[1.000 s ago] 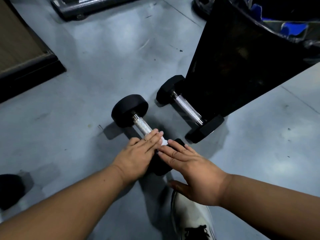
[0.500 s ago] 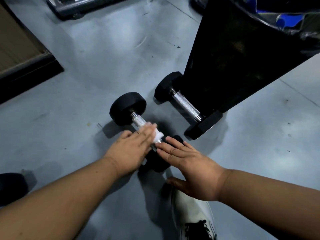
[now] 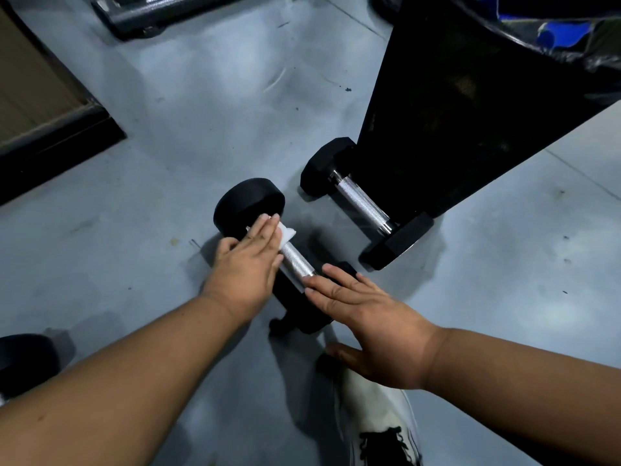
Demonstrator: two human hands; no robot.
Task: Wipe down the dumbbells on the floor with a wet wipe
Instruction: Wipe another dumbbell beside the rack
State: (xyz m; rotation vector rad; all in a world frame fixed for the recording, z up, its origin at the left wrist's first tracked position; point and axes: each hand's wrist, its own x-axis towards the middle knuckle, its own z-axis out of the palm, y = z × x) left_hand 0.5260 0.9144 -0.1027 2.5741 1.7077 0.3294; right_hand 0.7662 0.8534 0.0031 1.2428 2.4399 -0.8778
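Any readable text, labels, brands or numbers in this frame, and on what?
None can be read.
Round dumbbell: no marking shows on its heads.
Hex dumbbell: none shows either.
Wipe: plain white.
Shoe: no logo can be made out.

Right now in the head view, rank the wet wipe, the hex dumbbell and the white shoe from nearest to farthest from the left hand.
1. wet wipe: under the left hand fingers, on the round dumbbell's handle.
2. hex dumbbell: to the right, beside the black stand.
3. white shoe: at the bottom, below the right hand.
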